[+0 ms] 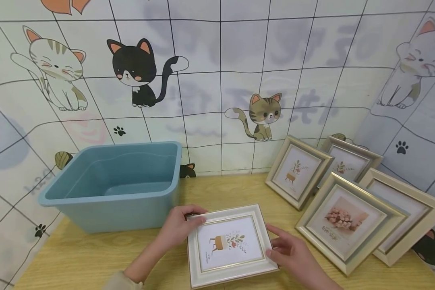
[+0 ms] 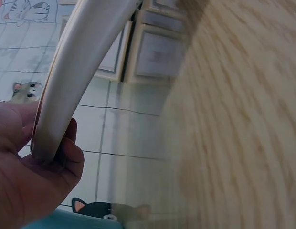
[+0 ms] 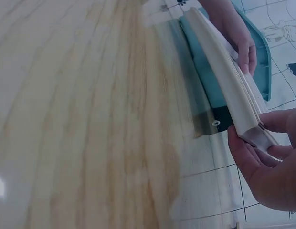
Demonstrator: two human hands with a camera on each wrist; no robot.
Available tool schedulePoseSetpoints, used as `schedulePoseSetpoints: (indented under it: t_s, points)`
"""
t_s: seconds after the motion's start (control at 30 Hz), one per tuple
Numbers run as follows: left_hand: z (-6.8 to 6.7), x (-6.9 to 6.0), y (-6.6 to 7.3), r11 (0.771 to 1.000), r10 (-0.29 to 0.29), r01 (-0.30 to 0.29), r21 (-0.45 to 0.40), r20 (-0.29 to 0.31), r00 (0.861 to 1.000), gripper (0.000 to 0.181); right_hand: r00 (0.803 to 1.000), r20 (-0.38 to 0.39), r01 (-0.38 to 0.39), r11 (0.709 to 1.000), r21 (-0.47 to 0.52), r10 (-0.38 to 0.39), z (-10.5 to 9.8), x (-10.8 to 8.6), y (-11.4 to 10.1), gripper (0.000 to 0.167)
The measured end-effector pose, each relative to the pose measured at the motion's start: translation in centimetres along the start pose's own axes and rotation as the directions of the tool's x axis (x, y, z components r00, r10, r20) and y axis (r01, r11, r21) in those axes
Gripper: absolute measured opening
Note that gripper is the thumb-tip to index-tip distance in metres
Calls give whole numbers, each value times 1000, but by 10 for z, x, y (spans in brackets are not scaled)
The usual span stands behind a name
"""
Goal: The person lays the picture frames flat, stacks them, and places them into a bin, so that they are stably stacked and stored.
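Note:
A white picture frame with a gold inner edge and a print of a potted plant lies face up between both hands, its picture turned sideways. At its upper left corner my left hand grips the edge, thumb on the front face. My right hand holds the right edge, thumb on the border. Both wrist views show the frame's edge raised off the wooden table, with fingers of the right hand on either side of it.
A blue plastic tub stands at the back left on the wooden table. To the right, several picture frames lean upright, among them one with a flower photo and one with a plant print. Cat-patterned covering lines the walls.

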State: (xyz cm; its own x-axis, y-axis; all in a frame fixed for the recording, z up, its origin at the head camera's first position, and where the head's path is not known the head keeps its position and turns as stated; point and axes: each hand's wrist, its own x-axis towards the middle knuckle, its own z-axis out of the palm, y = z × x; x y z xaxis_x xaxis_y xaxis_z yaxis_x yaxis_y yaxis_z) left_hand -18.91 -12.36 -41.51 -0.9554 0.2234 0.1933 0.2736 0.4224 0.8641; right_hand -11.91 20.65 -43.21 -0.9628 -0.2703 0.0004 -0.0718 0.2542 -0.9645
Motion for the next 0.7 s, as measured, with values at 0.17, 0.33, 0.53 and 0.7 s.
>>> schedulePoseSetpoints:
  t_s: [0.17, 0.33, 0.53, 0.7]
  points:
    - [3, 6, -10, 999, -10, 12, -42, 46, 999, 13, 997, 72, 33, 999, -16, -31, -4, -1, 8, 75]
    - [5, 10, -16, 997, -5, 12, -75, 97, 995, 17, 990, 132, 65, 994, -87, -53, -8, -3, 16, 84]
    - [8, 13, -20, 998, -1, 9, -67, 120, 993, 17, 986, 163, 50, 990, -132, -28, -8, -4, 22, 85]
    - [11, 17, -26, 999, 24, -20, -31, 112, 993, 17, 985, 172, 44, 991, -124, -23, -6, -3, 24, 85]
